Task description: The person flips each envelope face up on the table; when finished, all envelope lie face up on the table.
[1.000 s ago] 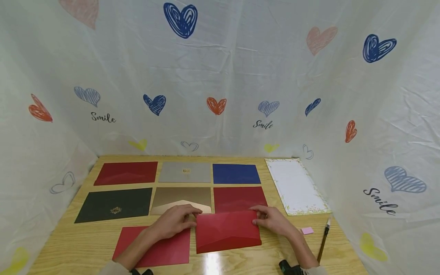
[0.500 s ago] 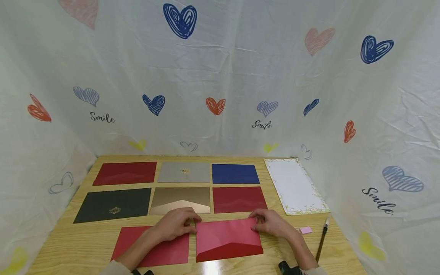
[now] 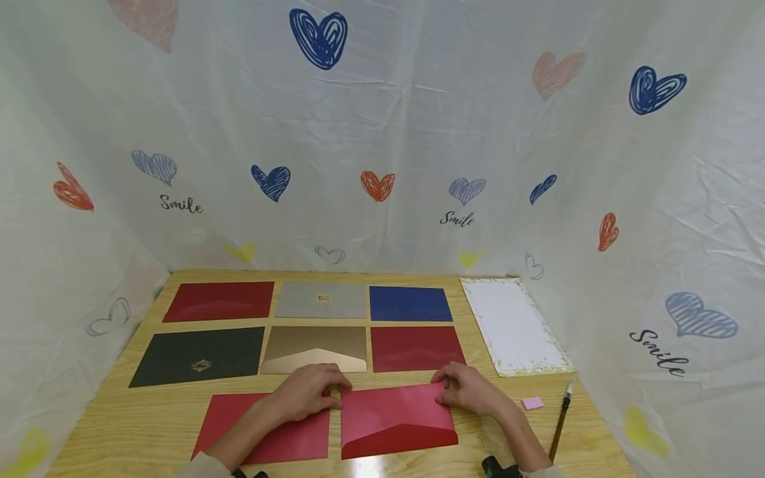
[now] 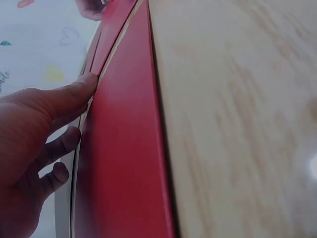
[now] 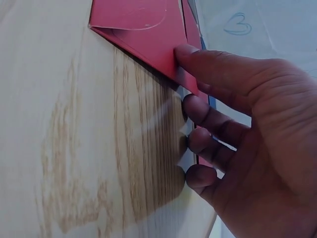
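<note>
A red envelope [image 3: 397,415] with its flap toward me lies at the front middle of the table, under both hands. My left hand [image 3: 307,393] is at its upper left corner, fingers curled at the edge. In the left wrist view the thumb [image 4: 86,87] reaches the seam between this envelope and a second red envelope [image 4: 124,129]. That second one [image 3: 287,438] lies to the left, partly hidden by my left forearm. My right hand [image 3: 469,390] pinches the upper right corner; the right wrist view shows its thumb [image 5: 190,53] on top of the paper, the index finger behind.
Behind are two rows of envelopes: dark red [image 3: 218,302], grey [image 3: 299,302], blue [image 3: 410,304], dark green [image 3: 179,355], gold [image 3: 293,342] and red [image 3: 415,348]. To the right lie a bordered paper sheet [image 3: 516,325], a pink eraser-like block [image 3: 532,403] and a brush [image 3: 560,425].
The red envelope between my hands has come down toward me and now lies flatter, with its top edge lower and its surface brighter. Both hands have shifted slightly toward me with it.
</note>
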### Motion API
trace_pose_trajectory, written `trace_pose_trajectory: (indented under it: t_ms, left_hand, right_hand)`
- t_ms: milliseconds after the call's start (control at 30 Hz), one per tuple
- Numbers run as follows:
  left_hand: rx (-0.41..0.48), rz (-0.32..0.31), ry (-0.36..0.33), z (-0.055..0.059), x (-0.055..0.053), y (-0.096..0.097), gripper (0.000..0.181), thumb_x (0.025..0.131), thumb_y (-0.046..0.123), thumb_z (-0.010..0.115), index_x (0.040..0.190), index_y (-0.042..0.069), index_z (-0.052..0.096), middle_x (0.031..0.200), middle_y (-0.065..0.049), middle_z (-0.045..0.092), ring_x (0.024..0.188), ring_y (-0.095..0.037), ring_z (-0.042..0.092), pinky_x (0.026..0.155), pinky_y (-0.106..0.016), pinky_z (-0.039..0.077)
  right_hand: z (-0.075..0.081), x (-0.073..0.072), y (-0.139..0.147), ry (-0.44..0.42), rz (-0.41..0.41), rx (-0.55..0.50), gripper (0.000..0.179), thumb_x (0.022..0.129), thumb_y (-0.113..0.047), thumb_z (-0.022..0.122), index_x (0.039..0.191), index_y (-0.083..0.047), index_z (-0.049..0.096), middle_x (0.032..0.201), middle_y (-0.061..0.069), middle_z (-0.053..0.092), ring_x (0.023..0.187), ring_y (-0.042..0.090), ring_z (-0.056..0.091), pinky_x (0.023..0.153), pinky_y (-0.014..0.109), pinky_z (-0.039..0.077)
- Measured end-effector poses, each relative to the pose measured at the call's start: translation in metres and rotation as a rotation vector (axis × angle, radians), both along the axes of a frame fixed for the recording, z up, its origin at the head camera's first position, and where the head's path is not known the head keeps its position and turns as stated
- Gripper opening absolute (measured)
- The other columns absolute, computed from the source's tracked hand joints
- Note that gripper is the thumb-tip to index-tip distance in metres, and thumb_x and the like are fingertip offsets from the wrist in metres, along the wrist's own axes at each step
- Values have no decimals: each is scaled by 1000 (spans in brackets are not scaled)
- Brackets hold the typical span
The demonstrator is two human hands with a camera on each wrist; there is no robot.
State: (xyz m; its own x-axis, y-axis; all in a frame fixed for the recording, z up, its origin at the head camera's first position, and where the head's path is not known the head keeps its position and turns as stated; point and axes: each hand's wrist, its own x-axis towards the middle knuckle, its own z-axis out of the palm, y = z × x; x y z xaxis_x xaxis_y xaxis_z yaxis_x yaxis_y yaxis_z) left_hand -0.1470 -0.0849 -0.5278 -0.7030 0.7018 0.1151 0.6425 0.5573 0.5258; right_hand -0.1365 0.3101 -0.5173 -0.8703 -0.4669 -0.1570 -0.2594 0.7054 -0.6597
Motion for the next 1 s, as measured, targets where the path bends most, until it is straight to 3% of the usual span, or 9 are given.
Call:
trace_pose_trajectory:
  t_ms: [367,567,667,867,1000]
  left_hand:
    - [-21,-6,33,-2,-1,-3,23,87,31,79,109,25,76,98,15,66,79,4,55,73,-23,50]
    - [-7,18,42,6,-4,-12,24,89,29,78,111,22,76,101,15,67,86,1,59,79,-27,52]
    - [38,45,34,13,-6,-23,25,89,27,78,112,18,76,101,11,69,86,-2,61,77,-28,52]
    - [115,139,-73,27,-12,-58,25,91,23,76,115,14,74,100,7,72,86,-2,64,72,-26,54]
    - [113,182,-72,35,-13,-82,26,91,21,76,115,12,74,100,6,72,84,-2,62,70,-26,53]
  right_hand:
    - [4,-2,-7,-2,40,60,26,87,-28,79,108,-20,65,94,-5,56,84,9,51,72,27,46]
    - [10,-5,-13,18,74,84,23,91,-29,76,108,-17,65,91,-5,56,81,8,51,70,27,45]
    - [15,-8,-18,45,81,87,21,93,-29,74,108,-16,67,88,-8,58,78,7,53,69,27,46]
    - [28,-17,-35,92,102,93,18,96,-29,69,109,-17,68,88,-13,60,78,6,56,69,26,49]
    - [39,-21,-54,74,125,81,19,97,-29,68,112,-16,69,91,-14,63,79,5,59,70,27,50]
